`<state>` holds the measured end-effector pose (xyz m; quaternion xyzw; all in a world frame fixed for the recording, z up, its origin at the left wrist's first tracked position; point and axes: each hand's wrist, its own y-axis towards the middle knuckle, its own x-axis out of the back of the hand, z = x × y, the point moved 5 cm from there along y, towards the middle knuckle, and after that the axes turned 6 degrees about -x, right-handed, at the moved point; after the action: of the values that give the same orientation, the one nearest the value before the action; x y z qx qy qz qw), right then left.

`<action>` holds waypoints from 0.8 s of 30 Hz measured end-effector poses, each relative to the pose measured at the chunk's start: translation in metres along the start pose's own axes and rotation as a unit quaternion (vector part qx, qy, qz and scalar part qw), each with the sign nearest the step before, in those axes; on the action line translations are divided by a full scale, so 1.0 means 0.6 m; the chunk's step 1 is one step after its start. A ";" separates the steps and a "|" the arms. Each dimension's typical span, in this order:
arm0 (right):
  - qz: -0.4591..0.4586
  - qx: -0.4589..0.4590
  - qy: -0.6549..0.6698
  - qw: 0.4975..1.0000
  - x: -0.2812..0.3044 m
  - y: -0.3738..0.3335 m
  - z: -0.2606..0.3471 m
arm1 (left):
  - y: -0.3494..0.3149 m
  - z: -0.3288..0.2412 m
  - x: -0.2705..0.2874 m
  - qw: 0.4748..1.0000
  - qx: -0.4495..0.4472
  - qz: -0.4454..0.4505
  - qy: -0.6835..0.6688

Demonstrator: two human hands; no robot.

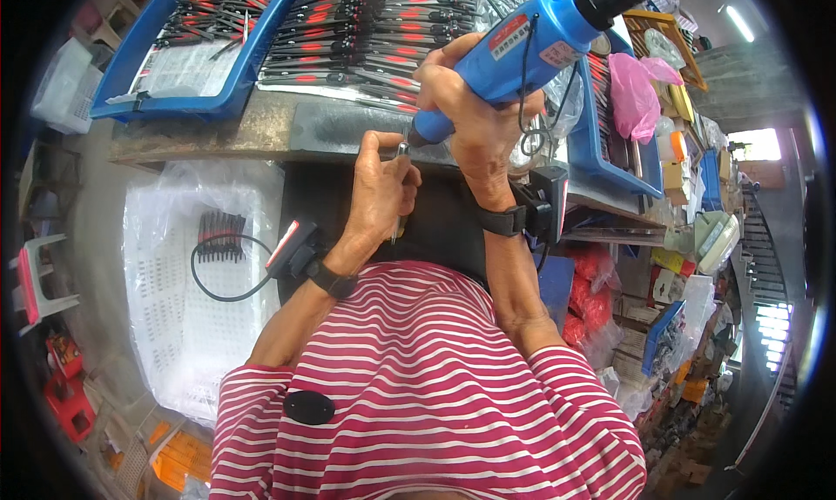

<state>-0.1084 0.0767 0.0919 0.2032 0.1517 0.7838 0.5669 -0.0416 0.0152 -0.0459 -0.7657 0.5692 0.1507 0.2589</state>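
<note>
In my right hand (477,108) is a blue electric screwdriver (514,52), its body tilted up to the right and its tip end down to the left. My left hand (379,187) is closed around a slim metal-and-dark hand tool (401,152), held roughly upright. The screwdriver's dark nose (424,133) is at the upper end of that tool; whether they touch I cannot tell. Behind both hands, rows of slim black, grey and red-handled tools (318,39) lie on the workbench (218,130).
A blue tray (103,106) of similar tools stands at the far left, with another blue tray (614,174) at the right. Below the bench, a white plastic crate (178,326) holds a small bundle of dark tools (221,236). A pink bag (633,95) lies by the right tray.
</note>
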 end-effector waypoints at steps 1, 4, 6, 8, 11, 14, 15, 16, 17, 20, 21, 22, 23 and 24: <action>0.009 0.026 -0.032 0.999 0.000 -0.001 0.007 | -0.001 -0.001 -0.001 1.000 -0.003 0.001 0.000; 0.005 0.068 -0.078 0.995 0.003 -0.004 0.021 | -0.002 0.000 -0.002 1.000 -0.015 0.004 -0.007; 0.000 0.083 -0.053 0.995 0.003 -0.005 0.024 | -0.002 0.003 0.000 1.000 -0.016 0.003 -0.011; -0.008 0.078 -0.007 0.997 0.002 -0.004 0.021 | -0.001 0.004 0.002 1.000 -0.011 0.004 -0.016; -0.003 0.050 0.005 0.999 0.002 -0.001 0.015 | -0.002 0.003 0.002 1.000 -0.018 0.001 -0.011; 0.012 0.089 -0.069 0.994 -0.004 -0.002 0.020 | -0.002 0.002 0.001 1.000 -0.011 0.003 -0.015; 0.006 0.076 -0.039 0.996 -0.001 -0.002 0.019 | -0.002 0.002 0.001 1.000 -0.010 0.002 -0.014; 0.000 0.063 -0.008 0.998 0.000 -0.003 0.018 | -0.002 0.002 0.001 1.000 -0.009 0.001 -0.013; -0.001 0.055 0.022 0.998 0.001 -0.003 0.017 | -0.002 0.002 0.002 1.000 -0.009 -0.001 -0.013; 0.002 0.029 0.046 0.999 0.000 -0.001 0.013 | -0.004 0.001 0.001 1.000 -0.018 0.008 -0.009; 0.003 0.043 0.027 0.999 -0.001 -0.001 0.015 | -0.004 0.001 0.001 1.000 -0.016 0.008 -0.010; 0.000 0.055 0.007 0.998 -0.001 -0.002 0.017 | -0.004 0.001 0.001 1.000 -0.014 0.007 -0.010; -0.003 0.069 -0.012 0.998 -0.001 -0.002 0.019 | -0.004 0.000 0.001 1.000 -0.013 0.007 -0.011; -0.001 0.070 -0.005 0.998 -0.001 -0.003 0.018 | -0.004 0.000 0.001 1.000 -0.012 0.008 -0.011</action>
<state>-0.1017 0.0767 0.1005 0.2467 0.2036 0.7695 0.5527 -0.0393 0.0154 -0.0456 -0.7628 0.5701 0.1681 0.2547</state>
